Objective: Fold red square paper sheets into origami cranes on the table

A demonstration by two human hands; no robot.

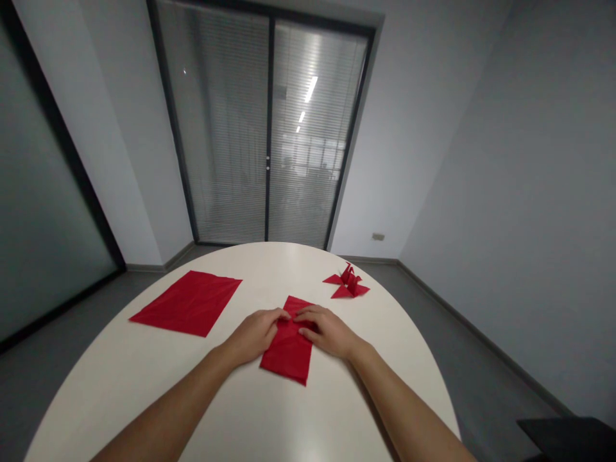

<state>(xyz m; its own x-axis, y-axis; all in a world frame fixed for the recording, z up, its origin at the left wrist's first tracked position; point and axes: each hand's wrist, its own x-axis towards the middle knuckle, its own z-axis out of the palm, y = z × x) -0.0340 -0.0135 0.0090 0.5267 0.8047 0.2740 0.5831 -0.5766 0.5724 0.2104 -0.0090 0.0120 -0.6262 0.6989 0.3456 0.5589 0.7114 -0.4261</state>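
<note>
A folded strip of red paper (pixel 289 356) lies on the round table, its near end toward me. My left hand (pixel 257 332) presses on its left side, curled fingers reaching over the top and thumb near the edge. From the other side my right hand (pixel 332 330) bears on it, fingers bent over the upper part and thumb lower down. The fingertips of both hands almost meet at the middle of the strip. Whether any edge is pinched between finger and thumb is hard to make out. Part of the paper is hidden beneath the fingers.
A flat red paper sheet (pixel 187 303) lies at the left of the white table (pixel 231 417). Folded red paper cranes (pixel 347 283) stand near the far right edge. Behind are glass doors with blinds (pixel 231 141). A dark object (pixel 570 436) shows at lower right.
</note>
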